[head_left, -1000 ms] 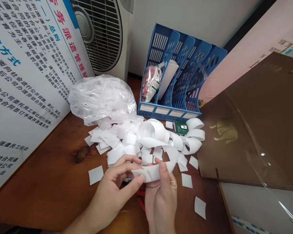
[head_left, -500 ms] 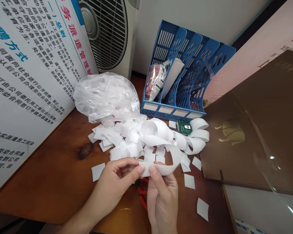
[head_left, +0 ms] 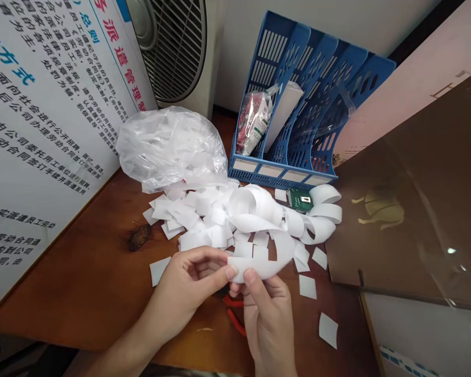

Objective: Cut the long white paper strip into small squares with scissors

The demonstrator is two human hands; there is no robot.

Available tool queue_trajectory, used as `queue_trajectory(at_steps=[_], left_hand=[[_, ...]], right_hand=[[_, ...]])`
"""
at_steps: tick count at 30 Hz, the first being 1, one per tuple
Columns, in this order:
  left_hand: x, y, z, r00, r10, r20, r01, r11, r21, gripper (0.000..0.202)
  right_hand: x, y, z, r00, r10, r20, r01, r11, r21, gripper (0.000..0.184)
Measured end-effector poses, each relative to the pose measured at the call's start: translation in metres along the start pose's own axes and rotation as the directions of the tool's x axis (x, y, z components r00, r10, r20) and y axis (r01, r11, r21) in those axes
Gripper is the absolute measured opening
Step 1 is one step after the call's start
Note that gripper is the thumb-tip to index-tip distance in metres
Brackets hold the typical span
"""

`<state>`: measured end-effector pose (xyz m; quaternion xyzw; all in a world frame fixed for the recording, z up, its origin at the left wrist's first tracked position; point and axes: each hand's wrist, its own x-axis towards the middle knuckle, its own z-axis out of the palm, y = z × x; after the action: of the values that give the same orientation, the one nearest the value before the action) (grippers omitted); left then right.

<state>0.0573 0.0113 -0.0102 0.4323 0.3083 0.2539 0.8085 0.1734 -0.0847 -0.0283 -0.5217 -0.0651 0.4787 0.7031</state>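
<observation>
White strip (head_left: 267, 268): plain, ribbon-like, bending into a broad curve | left hand (head_left: 186, 288): pinches its end | right hand (head_left: 270, 311): grips just beside | held above wooden surface (head_left: 98, 298), near loose white squares (head_left: 186, 212)

Left hand (head_left: 186, 285) and right hand (head_left: 269, 319), both bare, with slender fingers (head_left: 206, 255) and smooth, unmarked backs. The left forearm (head_left: 131, 332), lower left of centre, is uncovered and narrows towards the wrist (head_left: 157, 311).

Long white strip (head_left: 270, 269) (loosely curled)
</observation>
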Motion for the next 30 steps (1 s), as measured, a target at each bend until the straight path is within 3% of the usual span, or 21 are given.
queue_trajectory(at_steps=[4, 9, 14, 22, 30], left_hand=[[0.0013, 0.0005, 0.0004, 0.999, 0.005, 0.04, -0.005, 1.0, -0.006, 0.014], [0.0009, 0.0024, -0.0001, 1.0, 0.001, 0.009, 0.0, 1.0, -0.012, 0.008], [0.0009, -0.001, -0.0039, 0.999, -0.002, -0.04, 0.001, 1.0, -0.008, 0.011], [-0.0003, 0.0024, -0.0034, 0.999, -0.031, -0.009, 0.031, 1.0, -0.001, 0.015], [0.0005, -0.0002, -0.0064, 0.996, -0.005, -0.09, 0.007, 1.0, 0.028, 0.013]], right_hand=[[0.0004, -0.0013, -0.0026, 1.0, -0.03, 0.004, 0.03, 0.998, -0.047, 0.022], [-0.0001, -0.0013, -0.0022, 0.997, -0.049, 0.06, 0.054, 0.995, -0.079, 0.023], [-0.0022, -0.0004, -0.0025, 0.999, -0.041, 0.03, 0.045, 0.991, -0.129, 0.028], [-0.0018, 0.0006, -0.0053, 0.998, -0.064, -0.018, 0.059, 0.979, -0.195, 0.027], [-0.0028, 0.0022, -0.0025, 0.996, -0.082, 0.033, 0.087, 0.98, -0.181, 0.025]])
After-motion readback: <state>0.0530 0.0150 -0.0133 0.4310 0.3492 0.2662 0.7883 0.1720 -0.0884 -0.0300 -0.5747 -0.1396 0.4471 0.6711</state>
